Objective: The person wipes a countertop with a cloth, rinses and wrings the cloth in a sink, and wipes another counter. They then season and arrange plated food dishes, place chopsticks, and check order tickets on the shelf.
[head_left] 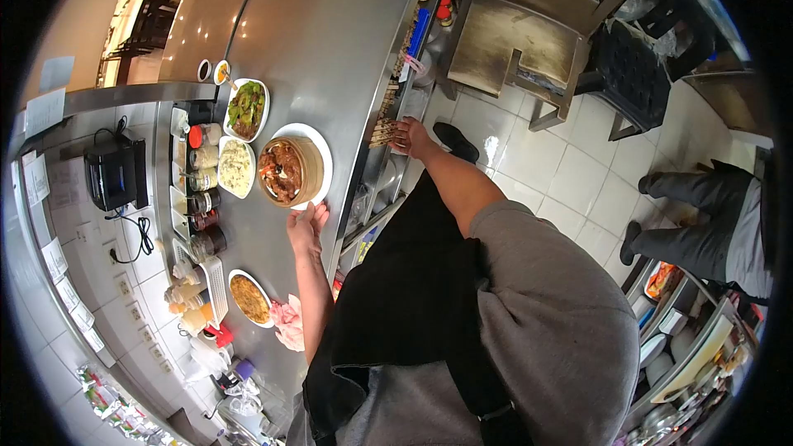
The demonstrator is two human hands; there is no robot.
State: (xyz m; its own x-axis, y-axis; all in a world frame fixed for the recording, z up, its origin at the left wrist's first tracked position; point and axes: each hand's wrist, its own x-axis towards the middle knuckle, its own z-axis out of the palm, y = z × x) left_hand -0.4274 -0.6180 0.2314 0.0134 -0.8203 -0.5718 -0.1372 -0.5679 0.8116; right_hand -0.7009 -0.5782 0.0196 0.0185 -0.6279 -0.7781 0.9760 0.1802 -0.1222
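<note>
Tan container (311, 167) is filled and plated on the desk (330, 25), the plate (325, 149) touched by the open left hand (306, 227), clips (383, 132) reached by the right hand (407, 137), grip unclear, 3 filled dishes (236, 167) set beyond.

We're standing in a restaurant's working kitchen: plated dishes (246, 109) are lining the long steel counter (289, 41), jars of seasoning (204, 179) are sitting in a row beside them, paper slips (54, 258) are hanging along the metal frame, white tiles (537, 153) are covering the floor, and crowded shelves (690, 339) are holding bowls and trays.
</note>
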